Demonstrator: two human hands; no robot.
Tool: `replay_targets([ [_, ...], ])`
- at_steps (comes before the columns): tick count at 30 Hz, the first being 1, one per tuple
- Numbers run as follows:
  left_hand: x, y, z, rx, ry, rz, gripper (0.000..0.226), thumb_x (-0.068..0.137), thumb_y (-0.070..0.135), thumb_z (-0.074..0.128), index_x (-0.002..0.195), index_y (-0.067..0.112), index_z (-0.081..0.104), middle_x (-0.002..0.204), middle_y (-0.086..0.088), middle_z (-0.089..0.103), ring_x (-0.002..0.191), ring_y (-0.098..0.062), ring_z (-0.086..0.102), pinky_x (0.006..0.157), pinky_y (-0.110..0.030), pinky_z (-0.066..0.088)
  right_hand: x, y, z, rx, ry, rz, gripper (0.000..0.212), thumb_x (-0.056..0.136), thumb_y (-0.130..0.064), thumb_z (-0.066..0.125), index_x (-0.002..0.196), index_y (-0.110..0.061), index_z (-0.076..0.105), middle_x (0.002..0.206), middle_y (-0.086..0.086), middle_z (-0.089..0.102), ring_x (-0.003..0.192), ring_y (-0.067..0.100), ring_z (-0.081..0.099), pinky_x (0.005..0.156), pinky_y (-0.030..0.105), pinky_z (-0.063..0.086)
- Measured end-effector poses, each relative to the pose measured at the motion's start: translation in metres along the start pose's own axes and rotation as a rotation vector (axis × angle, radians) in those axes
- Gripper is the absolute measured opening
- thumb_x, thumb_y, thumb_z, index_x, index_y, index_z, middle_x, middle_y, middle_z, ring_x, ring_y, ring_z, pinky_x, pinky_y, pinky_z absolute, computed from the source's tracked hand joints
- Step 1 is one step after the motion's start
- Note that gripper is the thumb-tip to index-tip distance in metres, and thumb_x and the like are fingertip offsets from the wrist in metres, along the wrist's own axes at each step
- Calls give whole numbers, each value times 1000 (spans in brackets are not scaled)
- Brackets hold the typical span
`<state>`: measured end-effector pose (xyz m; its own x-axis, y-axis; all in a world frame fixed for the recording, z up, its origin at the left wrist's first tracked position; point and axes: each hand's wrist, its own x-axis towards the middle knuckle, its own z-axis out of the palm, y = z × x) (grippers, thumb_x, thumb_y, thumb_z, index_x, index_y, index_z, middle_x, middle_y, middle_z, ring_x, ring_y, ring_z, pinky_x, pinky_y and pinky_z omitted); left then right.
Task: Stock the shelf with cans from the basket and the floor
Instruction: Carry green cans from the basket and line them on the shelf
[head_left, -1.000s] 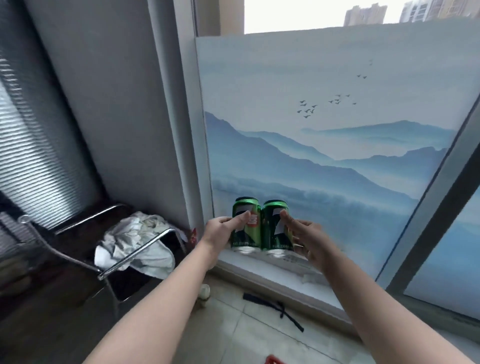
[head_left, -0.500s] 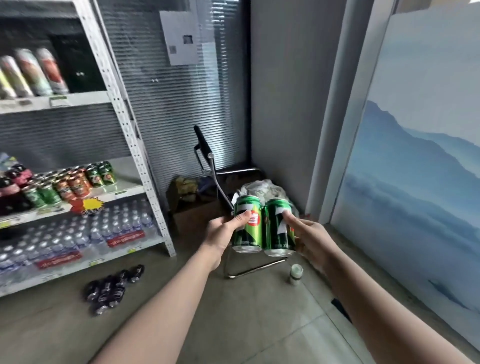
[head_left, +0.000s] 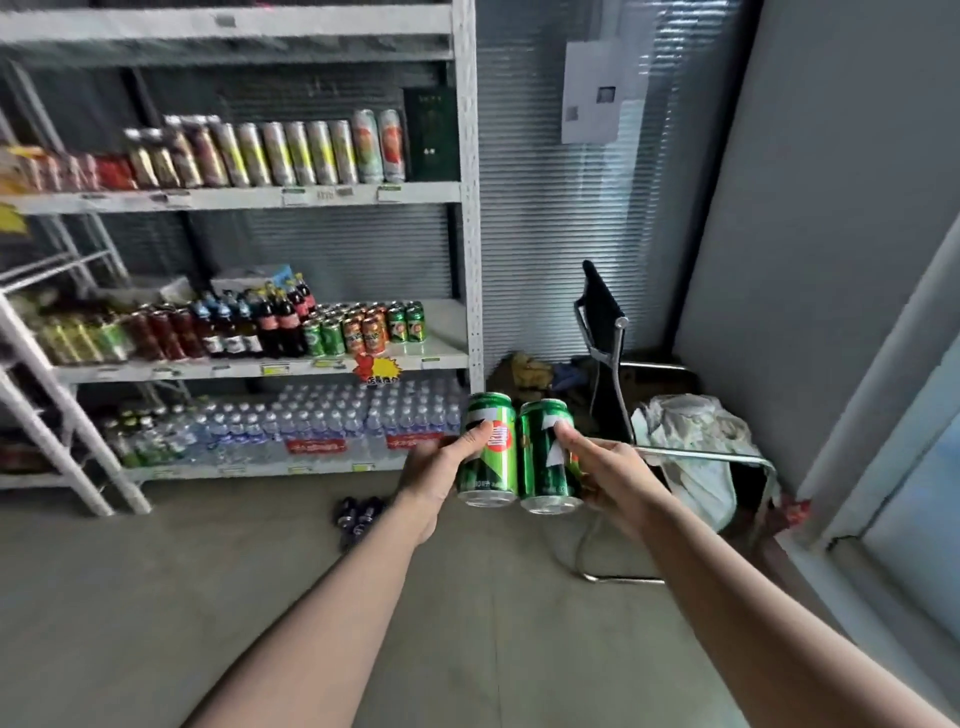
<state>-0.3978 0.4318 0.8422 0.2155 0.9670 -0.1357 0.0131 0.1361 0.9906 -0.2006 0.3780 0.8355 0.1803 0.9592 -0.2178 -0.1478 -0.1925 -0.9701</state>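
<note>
Each hand grips one green can: left hand (head_left: 434, 470) on left can (head_left: 488, 449), right hand (head_left: 608, 470) on right can (head_left: 548, 457). Best keep them upright and set them beside the green cans (head_left: 406, 323) on the middle shelf (head_left: 441, 356).

There is only one view, from a wide-angle camera on the person's head. It looks forward and somewhat down, toward the white shelf unit (head_left: 466, 218), which fills the upper left part of the picture and stands well away from the camera. The two forearms enter from the bottom edge and reach toward this shelf unit, so the camera sits just behind and above them, very near. To the right of the shelf unit the view takes in a metal chair (head_left: 613, 332) and a grey wall (head_left: 841, 208). Below the shelf unit the grey floor (head_left: 156, 597) runs to the bottom edge. Straight lines bend near the edges. No second view shares this scene.
</note>
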Motion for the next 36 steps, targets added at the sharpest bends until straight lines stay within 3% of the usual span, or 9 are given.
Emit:
replay_targets([
  [3, 8, 3, -44, -10, 57, -5, 40, 59, 59, 81, 78, 24, 79, 90, 8, 77, 101, -15, 66, 103, -40, 45, 21, -1, 44, 0, -69, -6, 73, 50, -67, 84, 100, -14, 79, 106, 19, 71, 95, 30, 62, 88, 42, 45],
  [9, 26, 3, -114, -64, 118, -30, 65, 44, 72, 80, 91, 27, 77, 109, 6, 74, 111, -19, 62, 104, -43, 43, 54, 5, 110, -15, -165, -1, 86, 43, -67, 88, 106, -10, 75, 97, 15, 65, 91, 26, 56, 93, 44, 45],
  [11, 31, 2, -131, -91, 129, -54, 56, 56, 61, 82, 94, 21, 76, 110, 0, 74, 106, -22, 65, 95, -37, 50, 64, 6, 125, -7, -192, -1, 80, 49, -63, 89, 100, -4, 74, 87, 13, 56, 85, 25, 52, 88, 42, 45],
  [13, 36, 2, -145, -130, 138, -58, 43, 68, 46, 80, 95, 13, 74, 105, -7, 75, 97, -23, 70, 81, -31, 53, 72, 6, 138, -14, -216, 8, 56, 56, -57, 88, 82, -10, 72, 69, 7, 44, 67, 20, 44, 77, 38, 41],
  [16, 44, 0, -160, -139, 128, -58, 37, 73, 43, 76, 95, 13, 73, 100, -4, 76, 97, -22, 69, 82, -33, 51, 85, 5, 154, -31, -201, 31, 38, 65, -47, 83, 67, -17, 62, 52, -5, 37, 48, 11, 38, 64, 30, 38],
  [22, 66, 3, -173, -177, 88, -51, 22, 82, 30, 72, 92, 10, 70, 88, -3, 77, 80, -15, 71, 66, -26, 51, 114, 5, 168, -107, -192, 32, 78, 43, -62, 89, 95, -9, 66, 54, -3, 36, 51, 14, 33, 58, 29, 28],
  [28, 114, 0, -176, -214, 38, -53, 40, 68, 38, 73, 98, 11, 69, 98, -5, 77, 100, -22, 68, 92, -39, 51, 166, -2, 161, -137, -187, 48, 76, 44, -58, 87, 96, -5, 68, 52, -6, 43, 48, 9, 41, 58, 25, 38],
  [33, 174, 0, -165, -191, 14, -55, 29, 75, 35, 71, 95, 14, 68, 90, 3, 77, 92, -12, 67, 78, -29, 50, 233, -7, 146, -193, -205, 65, 79, 48, -58, 84, 102, -1, 72, 58, -6, 55, 54, 7, 51, 61, 22, 45],
  [36, 221, -1, -160, -173, 38, -76, 39, 70, 42, 72, 97, 14, 68, 101, 0, 73, 99, -13, 63, 78, -29, 46, 278, -18, 138, -190, -260, 89, 56, 59, -49, 80, 93, -6, 71, 51, -10, 49, 47, 5, 45, 56, 21, 41],
])
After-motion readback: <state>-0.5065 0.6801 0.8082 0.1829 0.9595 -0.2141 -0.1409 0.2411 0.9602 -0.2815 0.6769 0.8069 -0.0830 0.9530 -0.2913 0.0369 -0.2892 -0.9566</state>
